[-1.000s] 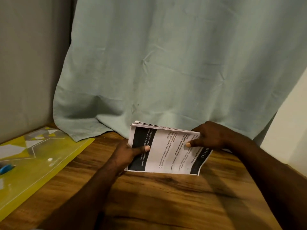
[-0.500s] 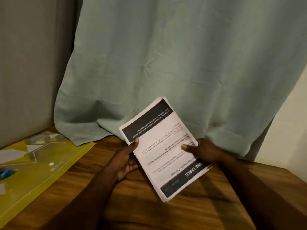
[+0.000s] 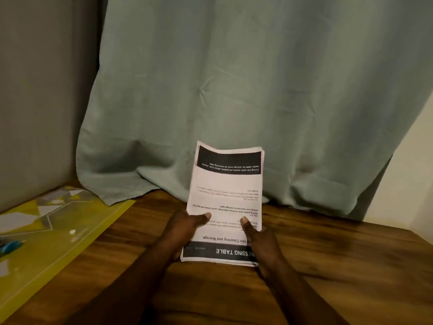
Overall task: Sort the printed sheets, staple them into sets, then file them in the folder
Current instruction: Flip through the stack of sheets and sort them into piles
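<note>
A stack of printed sheets (image 3: 228,191), white with black bands at both ends and upside-down text, stands tilted up from the wooden table (image 3: 328,266) in the centre. My left hand (image 3: 185,227) grips its lower left edge with the thumb on the front page. My right hand (image 3: 260,240) grips the lower right edge, thumb also on the page. The fingers behind the stack are hidden. A yellow translucent folder (image 3: 77,231) lies flat at the left.
A pale green curtain (image 3: 234,90) hangs right behind the sheets, its hem resting on the table. A grey wall panel (image 3: 35,90) stands at the left. A small blue object (image 3: 10,246) lies on the folder at the left edge.
The stack has been turned from sideways to lengthwise, pointing away from me. Both hands have shifted to its near end and it now stands squarer and more upright.
</note>
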